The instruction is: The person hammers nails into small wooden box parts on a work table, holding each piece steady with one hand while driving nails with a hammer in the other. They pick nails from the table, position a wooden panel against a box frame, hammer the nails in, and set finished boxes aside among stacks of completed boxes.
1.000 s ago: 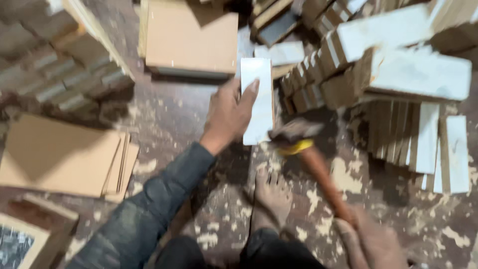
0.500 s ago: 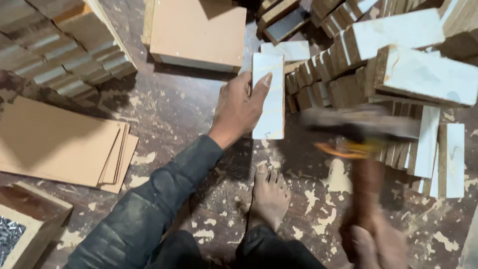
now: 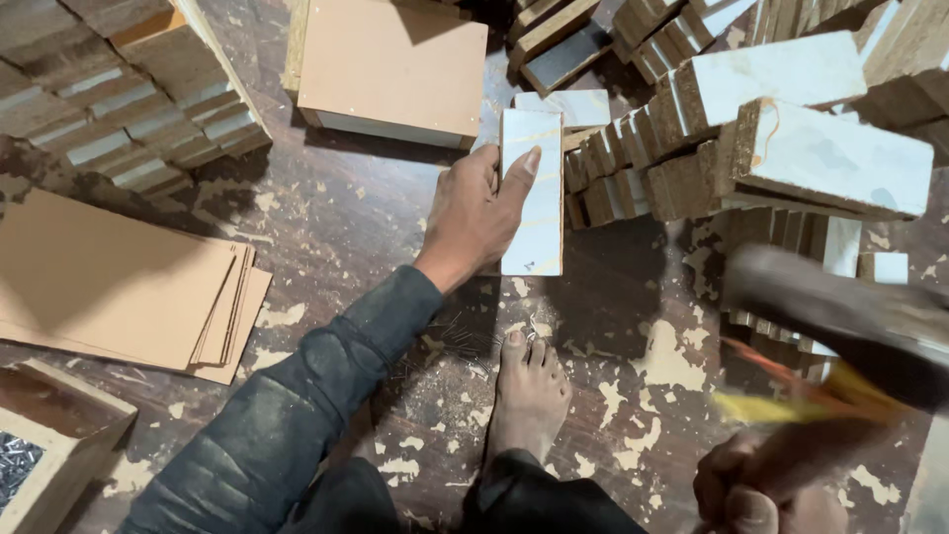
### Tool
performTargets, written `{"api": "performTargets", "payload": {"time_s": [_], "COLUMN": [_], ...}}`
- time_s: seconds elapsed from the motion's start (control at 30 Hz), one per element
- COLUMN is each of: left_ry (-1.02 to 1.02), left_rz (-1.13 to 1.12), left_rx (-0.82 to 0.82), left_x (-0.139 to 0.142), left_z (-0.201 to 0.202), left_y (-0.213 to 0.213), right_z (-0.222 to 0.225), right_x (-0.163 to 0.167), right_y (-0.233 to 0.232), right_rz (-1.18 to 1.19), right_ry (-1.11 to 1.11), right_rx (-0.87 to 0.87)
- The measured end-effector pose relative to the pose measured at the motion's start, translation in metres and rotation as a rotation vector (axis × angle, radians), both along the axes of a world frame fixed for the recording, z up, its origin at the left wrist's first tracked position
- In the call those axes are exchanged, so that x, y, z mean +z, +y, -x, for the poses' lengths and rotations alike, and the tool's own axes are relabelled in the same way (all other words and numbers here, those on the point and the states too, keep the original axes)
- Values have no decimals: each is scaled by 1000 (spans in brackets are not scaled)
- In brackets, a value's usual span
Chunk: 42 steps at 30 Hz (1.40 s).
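A narrow white-faced board piece (image 3: 532, 193) stands on the paint-flecked floor (image 3: 346, 213), the left hand (image 3: 474, 213) gripping its left edge, fingers laid flat on its face. Right of the piece, stacked white-faced blocks (image 3: 781, 129). Below those, the right hand (image 3: 761, 489) is closed around a blurred hammer (image 3: 840, 326). Below the piece, a bare foot (image 3: 529, 396). Far left, thin brown sheets (image 3: 109, 282)

You have one package in view: an open wooden box (image 3: 54, 435) at lower left, holding nails. No labels, signs, screens.
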State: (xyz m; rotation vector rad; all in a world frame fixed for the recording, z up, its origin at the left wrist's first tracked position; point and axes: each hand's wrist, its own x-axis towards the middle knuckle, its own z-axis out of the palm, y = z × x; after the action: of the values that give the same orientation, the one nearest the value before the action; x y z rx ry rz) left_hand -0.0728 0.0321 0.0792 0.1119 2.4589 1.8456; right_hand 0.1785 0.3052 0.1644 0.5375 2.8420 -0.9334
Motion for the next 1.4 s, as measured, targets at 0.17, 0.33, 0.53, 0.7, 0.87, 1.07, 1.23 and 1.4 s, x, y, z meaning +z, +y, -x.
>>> {"api": "performTargets", "payload": {"time_s": [0.17, 0.33, 0.53, 0.7, 0.87, 1.07, 1.23, 1.4], "left_ry": [2, 73, 35, -45, 19, 9, -11, -47], "left_rz": [-12, -103, 16, -75, -106, -236, -160, -187], "left_rx": [-26, 3, 29, -12, 16, -32, -28, -61], "left_x": [3, 4, 0, 0, 3, 10, 9, 7], "left_z": [0, -1, 2, 3, 1, 4, 2, 3], "left_y": [-2, -2, 0, 0, 0, 4, 3, 5], "right_z": [19, 16, 11, 6, 0, 25, 0, 9], "right_x": [-14, 9, -22, -23, 2, -1, 11, -15], "right_y": [-19, 2, -5, 8, 1, -20, 5, -6], "right_rz": [-331, -129, -218, -243, -72, -273, -57, -81], "right_ry": [-373, -130, -338, -406, -4, -253, -43, -350], "right_rx": [199, 27, 179, 184, -6, 234, -16, -3]}}
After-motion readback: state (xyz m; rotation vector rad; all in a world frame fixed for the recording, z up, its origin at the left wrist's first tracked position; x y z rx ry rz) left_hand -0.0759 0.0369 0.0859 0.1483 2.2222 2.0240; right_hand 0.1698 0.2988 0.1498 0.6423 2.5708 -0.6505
